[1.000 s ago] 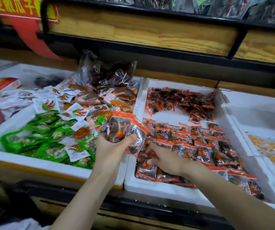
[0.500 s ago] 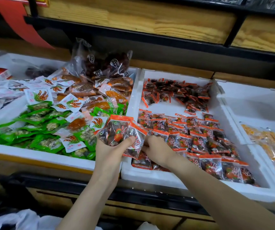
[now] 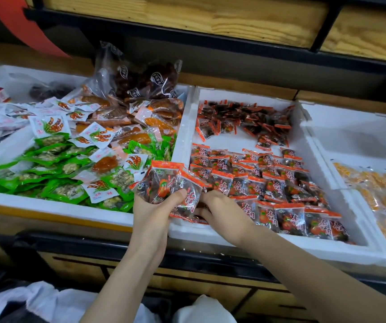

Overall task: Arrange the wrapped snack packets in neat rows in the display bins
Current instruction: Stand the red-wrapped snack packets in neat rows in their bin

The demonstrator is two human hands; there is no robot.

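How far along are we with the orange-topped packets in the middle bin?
Done: rows of packets fill the near half of the middle bin. In hand: the left hand holds a bunch of packets; the right hand is at the near-left corner, grip unclear. Left: the loose heap at the back.

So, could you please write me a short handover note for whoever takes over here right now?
Left hand: grips a bunch of orange-topped packets over the wall between the left bin and the middle bin.
Right hand: fingers among the packets in the middle bin, near-left corner; whether it grips one is hidden.
Done: several neat rows fill that bin's near half.
Left: lay down the held bunch, then probably line up the loose pile at the far end; the left bin holds mixed packets that look unsorted.
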